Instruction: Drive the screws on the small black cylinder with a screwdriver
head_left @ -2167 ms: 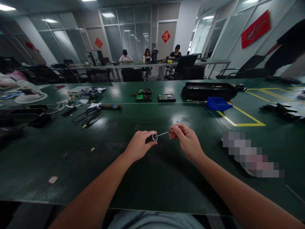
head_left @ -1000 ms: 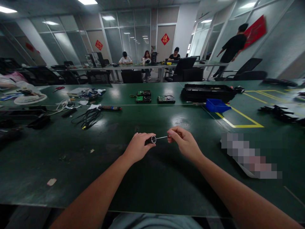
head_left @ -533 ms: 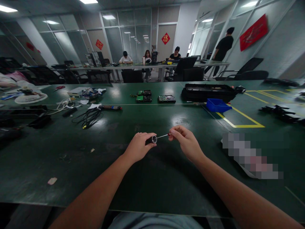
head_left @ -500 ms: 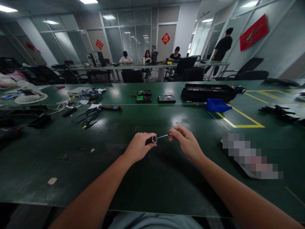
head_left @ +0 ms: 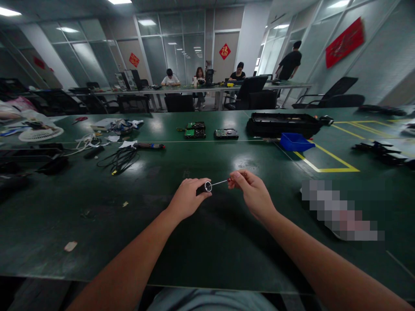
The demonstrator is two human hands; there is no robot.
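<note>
Two hands are working above the green counter (head_left: 97,207): left hand (head_left: 186,199) gripping a small dark cylinder (head_left: 204,188) steady, right hand (head_left: 254,194) pinching a thin metal rod (head_left: 219,182) aimed at its open end.

On my green workbench (head_left: 201,242): a blue bin (head_left: 295,141) beside yellow floor-tape lines (head_left: 337,160); a long black tray (head_left: 284,123) behind it; green circuit boards (head_left: 195,130) and a hard drive (head_left: 226,133) at mid-bench. To my left, a coil of black cable (head_left: 119,159), a white fan guard (head_left: 40,134), scattered papers and wires (head_left: 116,125). Far desk: three seated people (head_left: 201,77); a person in black (head_left: 288,64) stands at right. Red hangings (head_left: 344,42) on glass walls.
</note>
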